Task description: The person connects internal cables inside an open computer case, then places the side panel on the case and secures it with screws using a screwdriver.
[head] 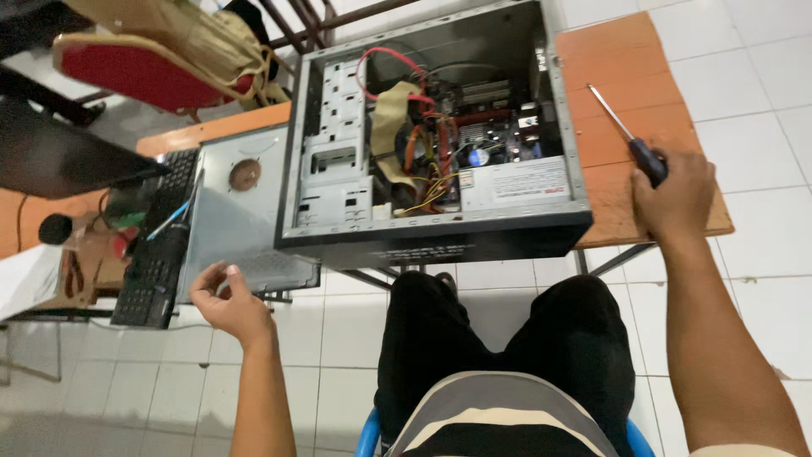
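An open desktop computer case (440, 233) lies on its side on an orange wooden table (622, 76), showing its motherboard, cables and drive bays. My right hand (672, 199) grips the dark handle of a screwdriver (630, 140) at the table's right side, its metal shaft pointing away over the tabletop. My left hand (227, 303) hovers below the near edge of the removed grey side panel (237, 228), fingers loosely curled and holding nothing.
A black keyboard (156, 254) lies left of the panel, with a dark monitor (59, 156) and a microphone (55, 228) further left. A red chair with a beige bag (169, 59) stands behind the table. My legs in black trousers (507, 338) are under the table.
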